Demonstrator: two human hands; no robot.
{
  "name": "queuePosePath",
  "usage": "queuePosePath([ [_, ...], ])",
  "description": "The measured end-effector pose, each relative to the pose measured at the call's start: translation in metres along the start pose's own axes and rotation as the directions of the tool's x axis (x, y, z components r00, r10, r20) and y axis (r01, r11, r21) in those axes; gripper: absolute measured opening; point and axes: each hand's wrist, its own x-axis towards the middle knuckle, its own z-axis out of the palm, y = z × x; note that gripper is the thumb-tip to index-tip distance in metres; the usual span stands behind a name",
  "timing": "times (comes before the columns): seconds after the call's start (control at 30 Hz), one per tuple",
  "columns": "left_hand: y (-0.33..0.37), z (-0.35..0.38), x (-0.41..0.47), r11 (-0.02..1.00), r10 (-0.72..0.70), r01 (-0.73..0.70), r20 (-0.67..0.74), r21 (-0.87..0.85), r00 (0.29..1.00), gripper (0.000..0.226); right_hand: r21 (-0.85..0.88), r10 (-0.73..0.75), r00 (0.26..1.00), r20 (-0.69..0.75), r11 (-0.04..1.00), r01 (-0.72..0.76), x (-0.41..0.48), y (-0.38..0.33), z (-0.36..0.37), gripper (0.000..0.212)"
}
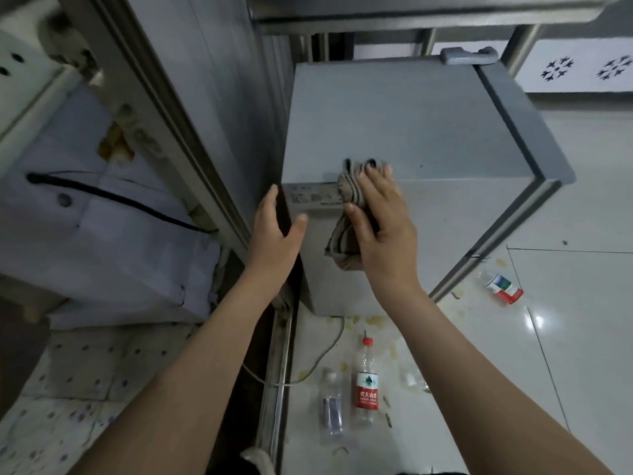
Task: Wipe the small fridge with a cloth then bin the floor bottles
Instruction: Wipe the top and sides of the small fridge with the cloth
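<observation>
The small grey fridge [421, 121] stands in the middle of the view, seen from above. My right hand [380, 221] presses a folded brownish striped cloth [344, 214] over the near top edge of the fridge, fingers fairly straight and thumb against the cloth. My left hand [277, 231] is open and rests against the fridge's left near corner. On the floor lie a red-labelled bottle [366, 385], a clear bottle [331, 406] beside it, and a third bottle [501, 286] to the right of the fridge.
A metal frame post [171, 121] rises just left of the fridge. A white box with a black cable [113, 200] sits further left. A pale cord [318, 365] runs across the stained tile floor. A steel table edge [411, 8] overhangs behind.
</observation>
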Motion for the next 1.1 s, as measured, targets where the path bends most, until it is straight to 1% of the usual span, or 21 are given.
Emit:
queuePosePath([
  [0.13,-0.031,0.006,0.007,0.994,0.1,-0.1,0.005,0.032,0.995,0.065,-0.047,-0.09,0.99,-0.109,0.995,0.085,-0.016,0.022,0.019,0.043],
  [0.23,-0.051,0.011,0.01,0.969,0.241,-0.24,-0.006,0.063,0.971,0.062,-0.118,-0.261,0.954,-0.148,0.962,0.245,-0.024,0.037,0.039,0.042],
  [0.3,-0.068,0.017,0.017,0.954,0.3,-0.3,-0.023,0.011,0.954,0.062,-0.148,-0.389,0.903,-0.183,0.919,0.366,-0.025,0.05,0.055,0.041],
  [0.37,-0.086,0.026,0.026,0.931,0.361,-0.362,-0.033,-0.042,0.932,0.062,-0.171,-0.502,0.834,-0.228,0.864,0.473,-0.025,0.067,0.071,0.04],
  [0.4,-0.094,0.03,0.032,0.913,0.404,-0.405,-0.035,-0.049,0.914,0.059,-0.187,-0.547,0.801,-0.242,0.837,0.514,-0.025,0.074,0.078,0.04],
  [0.5,-0.111,0.046,0.041,0.857,0.504,-0.508,-0.07,-0.084,0.861,0.051,-0.262,-0.639,0.729,-0.246,0.768,0.584,-0.019,0.095,0.095,0.039],
  [0.6,-0.126,0.054,0.049,0.806,0.549,-0.558,-0.104,-0.195,0.829,0.047,-0.354,-0.729,0.627,-0.276,0.683,0.639,-0.012,0.108,0.105,0.037],
  [0.67,-0.132,0.057,0.056,0.771,0.57,-0.579,-0.12,-0.264,0.813,0.046,-0.403,-0.777,0.568,-0.273,0.628,0.666,-0.01,0.113,0.109,0.039],
  [0.7,-0.134,0.06,0.06,0.75,0.587,-0.596,-0.127,-0.287,0.8,0.046,-0.415,-0.788,0.552,-0.273,0.614,0.671,-0.01,0.115,0.11,0.04],
  [0.8,-0.134,0.065,0.062,0.709,0.6,-0.605,-0.142,-0.361,0.787,0.047,-0.426,-0.782,0.566,-0.261,0.619,0.659,-0.012,0.116,0.115,0.042],
  [0.87,-0.134,0.07,0.06,0.701,0.58,-0.582,-0.145,-0.412,0.801,0.047,-0.467,-0.787,0.566,-0.246,0.608,0.642,-0.015,0.117,0.117,0.042],
  [0.93,-0.133,0.071,0.057,0.694,0.534,-0.515,-0.119,-0.503,0.837,0.047,-0.533,-0.81,0.547,-0.213,0.565,0.629,-0.016,0.118,0.122,0.04],
  [0.97,-0.133,0.072,0.056,0.676,0.531,-0.49,-0.098,-0.55,0.842,0.046,-0.569,-0.821,0.532,-0.205,0.542,0.618,-0.014,0.118,0.125,0.039],
  [1.1,-0.139,0.072,0.057,0.617,0.567,-0.489,-0.083,-0.617,0.82,0.046,-0.674,-0.838,0.486,-0.249,0.51,0.534,-0.009,0.118,0.138,0.034],
])
